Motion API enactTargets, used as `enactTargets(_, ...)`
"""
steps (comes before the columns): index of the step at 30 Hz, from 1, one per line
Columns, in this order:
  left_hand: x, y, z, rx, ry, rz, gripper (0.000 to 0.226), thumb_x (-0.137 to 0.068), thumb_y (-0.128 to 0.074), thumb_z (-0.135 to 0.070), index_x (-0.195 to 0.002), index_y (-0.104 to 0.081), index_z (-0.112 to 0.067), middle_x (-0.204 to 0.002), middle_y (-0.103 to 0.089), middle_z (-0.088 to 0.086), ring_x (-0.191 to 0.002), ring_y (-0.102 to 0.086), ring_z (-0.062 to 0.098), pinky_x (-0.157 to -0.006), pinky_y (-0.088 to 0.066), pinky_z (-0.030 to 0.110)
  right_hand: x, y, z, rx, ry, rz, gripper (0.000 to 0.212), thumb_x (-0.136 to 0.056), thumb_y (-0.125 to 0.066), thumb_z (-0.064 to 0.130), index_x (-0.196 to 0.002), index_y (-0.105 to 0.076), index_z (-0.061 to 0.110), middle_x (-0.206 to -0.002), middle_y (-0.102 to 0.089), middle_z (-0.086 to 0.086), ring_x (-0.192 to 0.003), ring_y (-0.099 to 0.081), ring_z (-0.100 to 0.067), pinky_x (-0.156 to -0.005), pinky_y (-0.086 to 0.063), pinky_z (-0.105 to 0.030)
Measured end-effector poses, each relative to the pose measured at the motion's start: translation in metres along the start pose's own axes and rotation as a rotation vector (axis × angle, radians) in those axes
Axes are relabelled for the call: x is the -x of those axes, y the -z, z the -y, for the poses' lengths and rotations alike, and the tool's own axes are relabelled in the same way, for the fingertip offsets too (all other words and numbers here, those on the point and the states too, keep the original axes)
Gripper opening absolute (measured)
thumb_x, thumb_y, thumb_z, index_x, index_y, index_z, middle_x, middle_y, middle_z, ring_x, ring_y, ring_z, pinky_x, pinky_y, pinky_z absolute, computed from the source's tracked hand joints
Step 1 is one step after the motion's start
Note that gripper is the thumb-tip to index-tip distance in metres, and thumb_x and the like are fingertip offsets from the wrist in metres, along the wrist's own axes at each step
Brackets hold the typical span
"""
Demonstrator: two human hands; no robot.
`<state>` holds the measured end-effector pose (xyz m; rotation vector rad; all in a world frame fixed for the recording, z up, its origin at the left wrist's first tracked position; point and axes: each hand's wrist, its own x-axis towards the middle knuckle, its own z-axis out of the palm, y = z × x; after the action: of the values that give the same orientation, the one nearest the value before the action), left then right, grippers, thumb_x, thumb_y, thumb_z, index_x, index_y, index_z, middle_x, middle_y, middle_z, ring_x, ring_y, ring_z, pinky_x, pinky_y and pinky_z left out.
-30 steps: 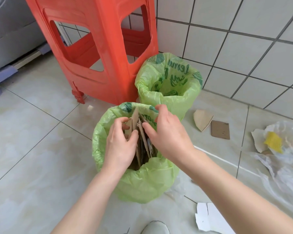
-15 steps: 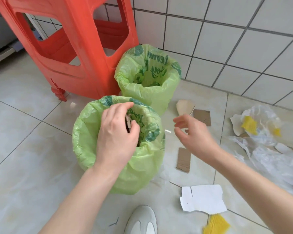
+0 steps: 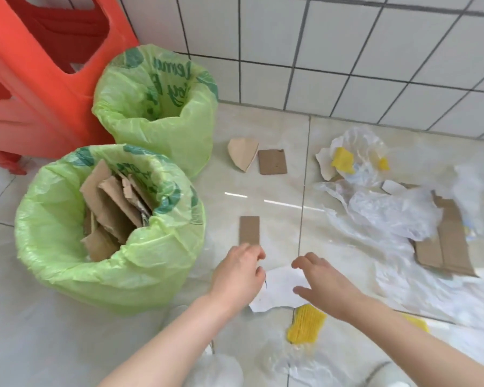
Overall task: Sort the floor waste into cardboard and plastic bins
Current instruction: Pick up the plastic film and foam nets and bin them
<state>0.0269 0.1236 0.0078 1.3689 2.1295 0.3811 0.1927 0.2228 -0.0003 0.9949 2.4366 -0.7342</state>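
Two bins lined with green bags stand at the left. The near bin (image 3: 67, 247) holds several brown cardboard pieces; the far bin (image 3: 179, 135) shows no contents from here. My left hand (image 3: 239, 277) hovers just below a small brown cardboard strip (image 3: 249, 229) on the floor, its fingers loosely bent and holding nothing. My right hand (image 3: 323, 283) is spread open above a white torn card piece (image 3: 280, 289). Two more cardboard scraps (image 3: 271, 162) lie near the far bin.
A red plastic stool (image 3: 39, 79) stands at the back left against the tiled wall (image 3: 347, 51). Clear plastic film (image 3: 389, 210), yellow mesh pieces (image 3: 305, 324) and a large cardboard sheet (image 3: 447, 247) litter the floor on the right. A crumpled clear bag (image 3: 221, 370) lies near my arms.
Both hands have left the near bin and moved right and down to the floor waste. The cardboard stays in the bin. My view has shifted to the right.
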Motion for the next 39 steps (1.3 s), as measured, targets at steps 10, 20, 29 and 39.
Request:
enactTargets(10, -0.032, -0.043, 0.006, -0.334, -0.144, -0.008, 0.044, -0.086, -0.051, -0.020, -0.130, -0.048, -0.017, -0.130, -0.046, 0.002, -0.122, -0.042, 0.026, -0.089, -0.041, 0.035, 0.028, -0.041, -0.024, 0.098, 0.028, -0.094, 0.069, -0.091, -0.051, 0.043, -0.147, -0.019, 0.017, -0.150, -0.022, -0.004, -0.133, -0.029, -0.030, -0.106, -0.036, -0.036)
enactTargets(20, -0.075, -0.049, 0.024, -0.502, 0.096, 0.069, 0.055, -0.093, -0.043, -0.044, -0.141, -0.030, -0.021, -0.152, -0.016, 0.014, -0.133, -0.024, 0.043, -0.098, -0.040, 0.046, -0.018, -0.037, -0.014, 0.288, 0.147, -0.042, 0.091, -0.089, -0.061, 0.032, -0.151, 0.003, 0.012, -0.157, -0.010, -0.003, -0.145, -0.007, -0.031, -0.116, -0.019, -0.040)
enactTargets(29, -0.090, -0.043, 0.037, -0.359, -0.097, -0.088, 0.028, -0.080, -0.052, 0.004, -0.098, -0.059, -0.017, -0.111, -0.053, 0.000, -0.094, -0.046, 0.030, -0.064, -0.037, 0.034, -0.029, -0.033, -0.028, 0.229, -0.012, -0.083, 0.071, -0.076, -0.072, 0.035, -0.132, -0.034, 0.015, -0.120, -0.040, -0.009, -0.111, -0.041, -0.032, -0.101, -0.030, -0.041)
enactTargets(39, -0.136, -0.019, 0.018, 0.114, 0.302, -0.081, 0.082, -0.075, -0.058, 0.001, -0.144, -0.023, -0.025, -0.128, -0.035, 0.012, -0.121, -0.033, 0.034, -0.098, -0.036, 0.037, -0.067, 0.019, -0.049, -0.305, -0.142, -0.013, 0.036, -0.092, -0.053, 0.037, -0.115, -0.046, 0.011, -0.113, -0.058, -0.010, -0.103, -0.055, -0.028, -0.082, -0.041, -0.035)
